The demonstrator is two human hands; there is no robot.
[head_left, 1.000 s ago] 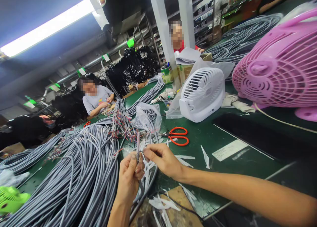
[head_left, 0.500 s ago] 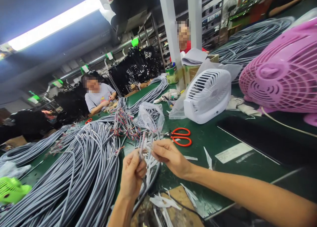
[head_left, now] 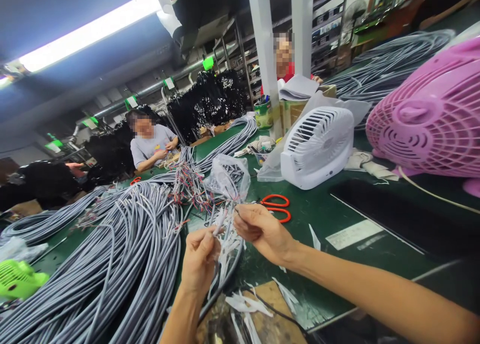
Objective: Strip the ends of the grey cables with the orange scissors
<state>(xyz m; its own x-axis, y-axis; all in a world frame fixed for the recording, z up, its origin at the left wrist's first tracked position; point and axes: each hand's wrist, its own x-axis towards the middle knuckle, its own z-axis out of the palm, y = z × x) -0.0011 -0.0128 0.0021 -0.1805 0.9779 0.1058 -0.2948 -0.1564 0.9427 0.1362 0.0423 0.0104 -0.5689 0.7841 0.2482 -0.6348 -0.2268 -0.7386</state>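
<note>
My left hand [head_left: 202, 256] is closed around a grey cable [head_left: 218, 226], whose stripped end pokes up between thumb and fingers. To its right, my right hand [head_left: 262, 232] makes a pinch, with a thin dark bit showing at the fingertips; I cannot make out what it is. A small gap separates the two hands. Under and between them lie white torn strips [head_left: 227, 254] on the green table. Just beyond the right hand are scissors with red handles [head_left: 275, 200], their blades partly hidden. A clear plastic bag [head_left: 228, 176] of short grey pieces sits behind the hands.
A large bundle of grey cables [head_left: 123, 254] covers the left side, its coloured wire ends [head_left: 191, 186] bunched near the middle. On the right stand a white fan [head_left: 318, 149] and a pink fan [head_left: 423, 119]. Two people [head_left: 152, 146] are across the table.
My right hand has drawn slightly up and away from my left. The cable end in my left hand now leans more to the right. The view has shifted a little.
</note>
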